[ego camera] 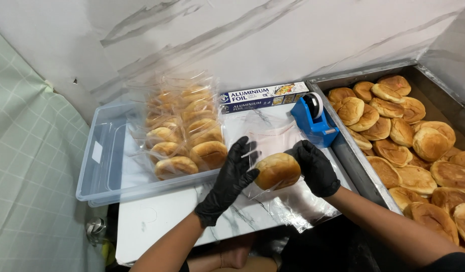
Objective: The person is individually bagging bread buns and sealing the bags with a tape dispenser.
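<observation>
Head view, looking down at a white marble-pattern counter (pixel 157 221). Both hands wear black gloves. Left hand (pixel 231 179) sits on the left side of a round golden bun (pixel 277 170), fingers spread and curled around the bun and the clear plastic bag (pixel 273 136) it sits in. Right hand (pixel 315 166) is on the bun's right side, fingers curled together against the bun and bag edge; can't tell how tightly it grips. Bun is held just above the counter, centre of scene, between the two hands. More clear bags lie flat under and near the hands.

Left and far: clear plastic bin (pixel 99 166) with bagged buns (pixel 184 133) stacked in two rows. Far centre: long foil box (pixel 262 96) against the marble wall. Just right of it, blue tape dispenser (pixel 314 118), close beside the metal tray (pixel 353 161). Tray fills the right side, piled with loose unbagged buns (pixel 419 146). Pale green checked cloth (pixel 31 166) hangs at far left. Small metal item (pixel 95 227) below the bin, too unclear to identify.
</observation>
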